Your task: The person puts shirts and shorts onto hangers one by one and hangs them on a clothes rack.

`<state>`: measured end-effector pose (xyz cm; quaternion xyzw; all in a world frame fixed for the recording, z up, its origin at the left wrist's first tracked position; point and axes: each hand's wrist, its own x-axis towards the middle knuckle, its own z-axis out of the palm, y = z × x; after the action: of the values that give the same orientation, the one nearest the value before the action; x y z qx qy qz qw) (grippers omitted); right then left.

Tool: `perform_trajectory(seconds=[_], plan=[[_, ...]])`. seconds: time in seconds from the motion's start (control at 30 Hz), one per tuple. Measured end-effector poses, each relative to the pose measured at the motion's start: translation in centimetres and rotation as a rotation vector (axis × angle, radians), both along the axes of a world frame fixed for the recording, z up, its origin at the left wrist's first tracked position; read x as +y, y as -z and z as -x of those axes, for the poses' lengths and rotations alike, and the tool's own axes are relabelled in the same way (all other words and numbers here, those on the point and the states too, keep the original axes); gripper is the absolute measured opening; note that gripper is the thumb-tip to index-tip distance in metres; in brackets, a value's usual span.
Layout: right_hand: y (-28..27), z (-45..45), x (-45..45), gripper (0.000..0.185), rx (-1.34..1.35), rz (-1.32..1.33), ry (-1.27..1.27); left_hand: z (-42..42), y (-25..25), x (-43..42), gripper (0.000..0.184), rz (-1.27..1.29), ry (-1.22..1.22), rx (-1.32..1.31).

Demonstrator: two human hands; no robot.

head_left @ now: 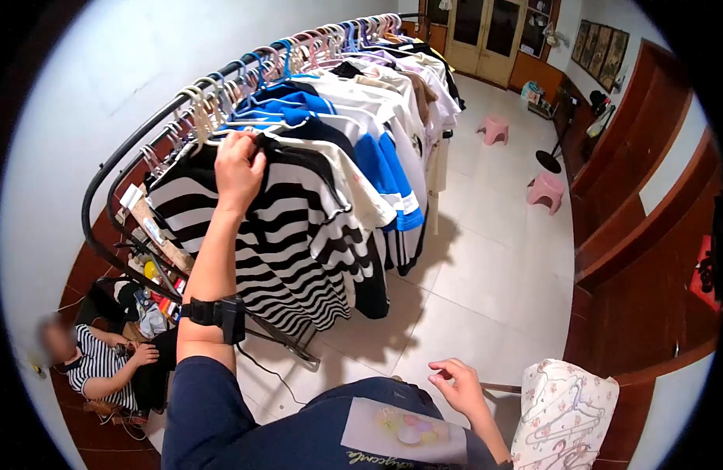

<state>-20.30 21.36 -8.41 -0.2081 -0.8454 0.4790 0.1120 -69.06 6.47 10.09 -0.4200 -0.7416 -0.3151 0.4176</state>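
My left hand (240, 168) is closed on the black neckline of a black-and-white striped shirt (279, 235), at the near end of a clothes rack (91, 196). The shirt hangs in front of the other garments, and its hanger is mostly hidden by fabric and my fingers. Low in front of my body is my right hand (459, 388), its fingers loosely curled and apart, holding nothing. It is nearest a padded, floral-covered surface (534, 395), on which several white hangers (569, 419) lie.
Behind the striped shirt, blue-and-white shirts (381, 168) and other garments fill the rack. A seated person (107, 364) is at lower left beside cluttered items. Pink stools (495, 131) and a black stand base (548, 161) stand on the tiled floor (487, 258). Wooden doors (639, 125) line the right wall.
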Motion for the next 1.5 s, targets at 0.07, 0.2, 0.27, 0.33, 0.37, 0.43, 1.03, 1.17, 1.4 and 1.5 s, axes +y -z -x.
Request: perform_trajectory(seconds=[0.07, 0.2, 0.27, 0.33, 0.37, 0.43, 1.03, 1.17, 1.4, 1.5], plan=[[0.0, -0.5, 0.8, 0.022, 0.017, -0.015, 0.002, -0.7, 0.8, 0.5, 0.019, 0.005, -0.108, 0.039], [-0.1, -1.0, 2.3, 0.022, 0.001, 0.030, 0.024, -5.3, 3.8, 2.2, 0.061, -0.049, -0.235, 0.326], [0.3, -1.4, 2.9, 0.022, 0.011, 0.037, 0.017, -6.5, 9.0, 2.6, 0.069, 0.137, -0.251, 0.335], [0.9, -1.7, 3.3, 0.024, 0.004, 0.034, 0.040, -9.8, 14.3, 3.1, 0.086, 0.593, -0.360, -0.152], [1.0, -1.9, 3.3, 0.024, 0.005, 0.035, 0.017, -10.3, 16.4, 2.3, 0.083, 0.852, -0.261, -0.381], [1.0, -2.6, 3.7, 0.025, -0.039, 0.015, 0.042, -10.8, 19.1, 1.3, 0.042, 1.050, -0.054, -0.782], [1.6, -0.3, -1.5, 0.023, -0.021, 0.008, 0.139, 6.1, -1.3, -12.4, 0.044, -0.023, -0.389, -0.116], [1.0, 1.9, -5.8, 0.024, -0.011, 0.007, 0.118, 7.5, -1.6, -13.3, 0.032, 0.081, -0.411, -0.139], [0.2, 1.7, -10.9, 0.023, -0.066, -0.022, 0.193, 10.1, 0.5, -16.3, 0.031, -0.140, -0.370, -0.315], [0.7, 0.4, -13.6, 0.022, -0.080, 0.012, 0.294, 9.7, 1.8, -15.6, 0.039, -0.205, -0.323, -0.248]])
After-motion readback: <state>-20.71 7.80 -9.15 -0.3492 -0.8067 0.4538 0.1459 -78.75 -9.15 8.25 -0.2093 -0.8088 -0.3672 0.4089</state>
